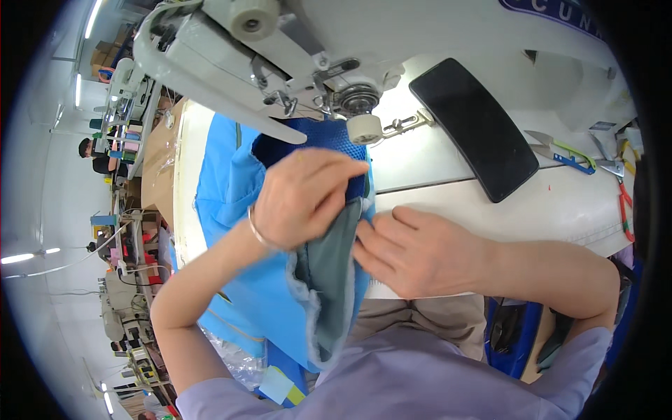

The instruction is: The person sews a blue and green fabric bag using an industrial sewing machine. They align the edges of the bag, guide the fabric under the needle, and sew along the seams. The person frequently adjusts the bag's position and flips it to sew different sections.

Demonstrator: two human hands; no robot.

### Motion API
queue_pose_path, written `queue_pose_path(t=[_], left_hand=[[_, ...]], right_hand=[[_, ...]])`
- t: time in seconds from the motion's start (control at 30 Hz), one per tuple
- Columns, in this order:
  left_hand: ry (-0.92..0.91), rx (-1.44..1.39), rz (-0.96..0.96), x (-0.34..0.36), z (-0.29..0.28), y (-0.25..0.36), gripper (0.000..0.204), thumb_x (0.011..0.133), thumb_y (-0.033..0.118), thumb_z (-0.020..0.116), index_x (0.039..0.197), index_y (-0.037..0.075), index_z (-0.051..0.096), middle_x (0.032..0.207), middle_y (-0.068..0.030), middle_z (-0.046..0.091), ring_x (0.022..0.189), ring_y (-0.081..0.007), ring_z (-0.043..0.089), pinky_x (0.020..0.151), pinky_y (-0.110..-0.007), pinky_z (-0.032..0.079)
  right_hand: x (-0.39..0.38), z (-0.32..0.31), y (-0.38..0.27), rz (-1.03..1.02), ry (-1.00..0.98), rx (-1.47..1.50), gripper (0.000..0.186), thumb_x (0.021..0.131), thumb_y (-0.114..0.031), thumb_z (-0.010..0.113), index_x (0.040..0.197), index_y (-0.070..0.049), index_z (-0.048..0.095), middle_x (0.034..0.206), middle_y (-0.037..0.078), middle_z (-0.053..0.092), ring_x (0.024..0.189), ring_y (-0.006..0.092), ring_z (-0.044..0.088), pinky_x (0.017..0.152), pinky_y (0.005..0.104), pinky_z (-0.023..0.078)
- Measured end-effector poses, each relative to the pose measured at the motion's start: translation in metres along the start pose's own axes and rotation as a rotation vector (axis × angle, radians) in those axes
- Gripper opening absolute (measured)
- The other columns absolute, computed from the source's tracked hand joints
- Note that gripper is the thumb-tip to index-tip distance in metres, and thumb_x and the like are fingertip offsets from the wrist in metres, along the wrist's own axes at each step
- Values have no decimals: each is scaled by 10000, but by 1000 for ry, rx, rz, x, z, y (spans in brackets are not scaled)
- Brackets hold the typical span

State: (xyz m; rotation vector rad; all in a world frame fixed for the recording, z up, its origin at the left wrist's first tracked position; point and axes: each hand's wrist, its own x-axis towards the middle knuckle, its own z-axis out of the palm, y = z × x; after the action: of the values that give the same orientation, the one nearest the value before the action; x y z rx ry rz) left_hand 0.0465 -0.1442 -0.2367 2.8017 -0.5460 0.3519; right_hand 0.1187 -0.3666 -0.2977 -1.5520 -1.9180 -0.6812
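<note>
My right hand [423, 253] is pinching the edge of the blue cloth [259, 301], which is lying on the counter [483, 218]; whether my left hand [299, 196] is grasping it too, I cannot tell.

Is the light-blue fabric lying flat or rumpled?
Rumpled: creases and raised folds show in the light-blue fabric beside the left hand.

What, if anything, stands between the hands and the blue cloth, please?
Nothing visible does. The right hand is at the edge of the blue cloth, and the blurred left hand is over it, its exact contact unclear. The phone lies off to the right, not between them.
</note>
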Motion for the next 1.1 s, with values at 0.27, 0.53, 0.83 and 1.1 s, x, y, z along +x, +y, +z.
queue_pose_path(t=[0.27,0.53,0.83,1.1], left_hand=[[-31,67,-11,-20,0,35,421,732,-55,725,1133,70,751,1007,-86,701,817,-259,684,682,-354,562],[125,18,-68,-34,14,28,312,776,-47,738,1079,27,742,994,-92,721,837,-285,695,708,-371,577],[-7,123,-54,-25,8,36,364,731,-62,766,1076,54,760,942,-79,719,794,-251,681,671,-350,545],[185,29,24,-29,19,18,264,735,-46,784,976,54,744,853,-71,719,754,-237,679,613,-334,529]], right_hand=[[-2,1,-6,-66,-57,3,190,753,-203,655,773,-18,694,788,39,594,811,188,561,662,303,399],[-1,-2,-3,-92,-114,39,170,745,-193,662,742,-25,686,759,26,563,795,178,542,655,303,384],[-2,7,-4,-44,0,90,219,780,-203,675,838,5,711,875,66,646,870,192,591,688,300,418],[-1,1,-2,-51,-95,131,237,787,-182,668,898,20,723,953,92,679,927,202,601,734,298,449]])
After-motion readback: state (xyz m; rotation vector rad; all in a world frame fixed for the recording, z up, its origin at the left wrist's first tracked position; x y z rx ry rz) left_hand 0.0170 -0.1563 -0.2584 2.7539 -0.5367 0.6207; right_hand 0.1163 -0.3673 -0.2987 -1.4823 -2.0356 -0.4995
